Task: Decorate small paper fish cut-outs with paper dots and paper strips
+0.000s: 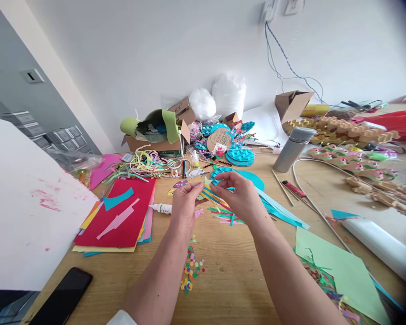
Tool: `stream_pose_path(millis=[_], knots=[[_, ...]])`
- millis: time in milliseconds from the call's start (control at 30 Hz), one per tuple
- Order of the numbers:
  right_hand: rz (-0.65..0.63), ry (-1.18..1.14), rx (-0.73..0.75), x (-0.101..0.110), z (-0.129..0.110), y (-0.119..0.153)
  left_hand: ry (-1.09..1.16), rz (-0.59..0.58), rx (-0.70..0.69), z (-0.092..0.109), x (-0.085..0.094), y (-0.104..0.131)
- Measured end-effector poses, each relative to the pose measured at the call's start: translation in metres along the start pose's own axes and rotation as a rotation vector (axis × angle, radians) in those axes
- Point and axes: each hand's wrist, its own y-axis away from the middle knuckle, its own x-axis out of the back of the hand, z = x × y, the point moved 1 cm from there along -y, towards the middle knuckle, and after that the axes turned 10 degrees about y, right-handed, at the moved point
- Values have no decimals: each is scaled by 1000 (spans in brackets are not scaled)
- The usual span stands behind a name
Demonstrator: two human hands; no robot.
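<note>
My left hand is closed in a pinch at the left end of a small bundle of yellow and blue paper strips. From the right, my right hand pinches the same strips between thumb and fingers. A pale green pointed paper piece shows at the top between the hands; whether it is joined to the strips I cannot tell. Below my right hand lies a loose pile of coloured paper strips. A white glue bottle lies on its side left of my left hand, and purple and yellow paper cutouts lie beyond it.
Stacked coloured paper and a black phone lie at left. Paper confetti dots are scattered in front. A grey tumbler, a red lighter-like item and pale green paper are at right. Craft supplies crowd the wall.
</note>
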Motion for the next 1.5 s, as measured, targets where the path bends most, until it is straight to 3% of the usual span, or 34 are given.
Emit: stream_pose_path(millis=[367, 633, 767, 1167, 1500], knots=[[-3, 96, 29, 4, -1, -1, -56, 21, -64, -5, 5, -4], [-237, 139, 92, 7, -2, -2, -126, -50, -121, -5, 4, -5], [-275, 125, 82, 5, 1, -4, -160, -51, -150, -6, 3, -5], [-258, 60, 109, 7, 0, -4, -130, -63, -17, -2, 2, -1], [-324, 95, 131, 6, 2, -3, -93, -39, -46, -1, 0, 2]])
